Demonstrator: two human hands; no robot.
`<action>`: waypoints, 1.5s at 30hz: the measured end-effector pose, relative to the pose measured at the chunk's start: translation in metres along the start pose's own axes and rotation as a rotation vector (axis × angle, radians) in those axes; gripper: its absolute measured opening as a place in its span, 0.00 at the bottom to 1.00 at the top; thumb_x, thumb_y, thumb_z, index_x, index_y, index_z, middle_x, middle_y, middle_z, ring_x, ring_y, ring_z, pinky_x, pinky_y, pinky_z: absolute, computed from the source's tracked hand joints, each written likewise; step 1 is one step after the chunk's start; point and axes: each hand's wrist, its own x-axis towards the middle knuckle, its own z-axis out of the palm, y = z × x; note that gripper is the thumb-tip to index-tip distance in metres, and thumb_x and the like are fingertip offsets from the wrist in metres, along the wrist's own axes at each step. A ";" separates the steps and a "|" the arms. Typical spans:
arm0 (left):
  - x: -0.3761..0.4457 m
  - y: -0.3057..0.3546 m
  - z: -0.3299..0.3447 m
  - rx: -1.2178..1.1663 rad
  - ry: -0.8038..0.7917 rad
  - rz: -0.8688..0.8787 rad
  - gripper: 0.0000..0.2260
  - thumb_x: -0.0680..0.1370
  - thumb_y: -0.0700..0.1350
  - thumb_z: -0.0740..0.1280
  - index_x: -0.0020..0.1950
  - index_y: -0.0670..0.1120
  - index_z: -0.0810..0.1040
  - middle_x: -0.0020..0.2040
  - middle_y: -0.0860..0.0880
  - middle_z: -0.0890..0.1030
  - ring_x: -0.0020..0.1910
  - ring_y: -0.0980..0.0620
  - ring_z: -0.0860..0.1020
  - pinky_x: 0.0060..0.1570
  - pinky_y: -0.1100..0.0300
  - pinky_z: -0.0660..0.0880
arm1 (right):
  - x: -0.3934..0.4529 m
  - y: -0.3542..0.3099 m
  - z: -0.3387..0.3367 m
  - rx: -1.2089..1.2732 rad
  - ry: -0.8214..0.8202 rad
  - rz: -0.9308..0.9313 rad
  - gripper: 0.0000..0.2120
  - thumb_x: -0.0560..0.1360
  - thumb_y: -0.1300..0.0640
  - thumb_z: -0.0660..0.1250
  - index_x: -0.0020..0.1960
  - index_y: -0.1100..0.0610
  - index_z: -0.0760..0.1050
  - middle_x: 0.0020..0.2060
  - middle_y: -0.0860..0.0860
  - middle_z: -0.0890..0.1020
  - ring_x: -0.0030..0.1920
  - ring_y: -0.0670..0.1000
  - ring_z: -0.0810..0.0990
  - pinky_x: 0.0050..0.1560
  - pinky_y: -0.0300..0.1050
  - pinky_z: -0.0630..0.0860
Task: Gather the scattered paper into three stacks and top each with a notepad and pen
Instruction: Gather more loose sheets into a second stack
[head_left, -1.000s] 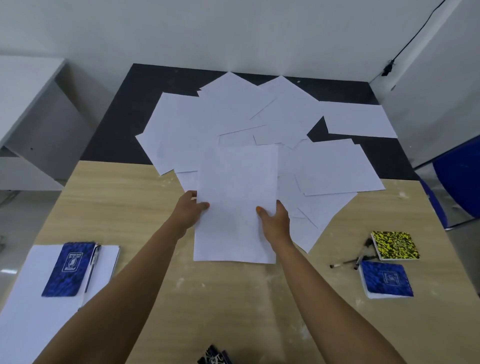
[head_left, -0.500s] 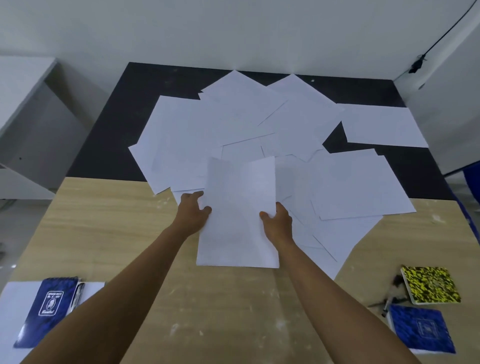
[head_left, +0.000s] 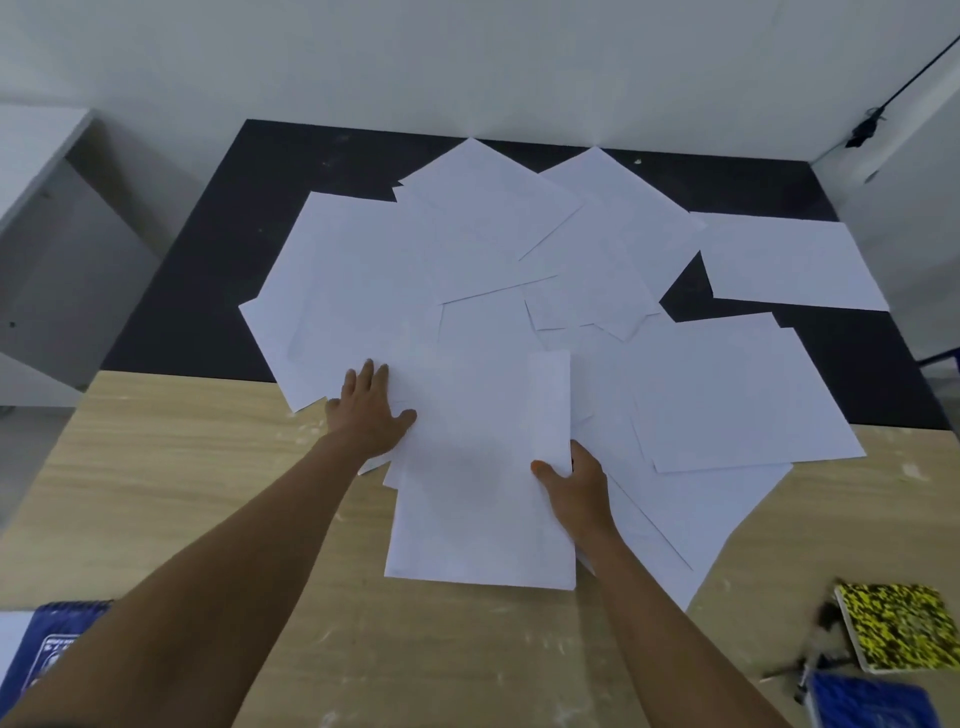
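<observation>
Paper stack (head_left: 478, 499), near the table's (head_left: 182, 467) front edge: we are pinching its lifted right edge with our right hand (head_left: 576, 483) while pressing our left hand (head_left: 369, 415) flat, fingers spread, on its left edge.

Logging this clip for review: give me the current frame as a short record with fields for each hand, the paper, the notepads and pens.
left hand: flat, fingers spread, pressing on loose sheets
right hand: grips right edge of the stack being gathered, that edge curled up
scattered paper: many overlapping sheets across the dark and wooden table
yellow notepad: lower right, on bare table
blue notepads: one lower right, one lower left
pens: beside the right notepads
</observation>
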 end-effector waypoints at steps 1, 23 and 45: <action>-0.002 -0.001 0.003 0.026 0.004 -0.002 0.36 0.79 0.59 0.60 0.79 0.47 0.47 0.80 0.49 0.45 0.78 0.46 0.45 0.72 0.41 0.53 | 0.000 0.001 0.000 -0.003 -0.002 0.001 0.13 0.73 0.57 0.69 0.57 0.53 0.78 0.49 0.46 0.83 0.49 0.47 0.82 0.51 0.45 0.79; -0.090 -0.024 0.041 -0.005 0.003 -0.079 0.38 0.74 0.68 0.61 0.76 0.51 0.52 0.78 0.46 0.43 0.77 0.40 0.40 0.73 0.38 0.46 | -0.063 -0.001 -0.015 -0.299 0.157 0.044 0.06 0.77 0.59 0.62 0.54 0.57 0.72 0.43 0.49 0.77 0.42 0.53 0.76 0.43 0.43 0.72; -0.157 -0.019 0.050 0.142 0.094 -0.051 0.34 0.77 0.63 0.61 0.74 0.43 0.57 0.67 0.44 0.66 0.62 0.43 0.68 0.57 0.51 0.69 | -0.140 0.025 -0.044 -0.079 0.169 0.086 0.05 0.78 0.62 0.63 0.52 0.56 0.70 0.43 0.49 0.77 0.43 0.51 0.75 0.46 0.42 0.68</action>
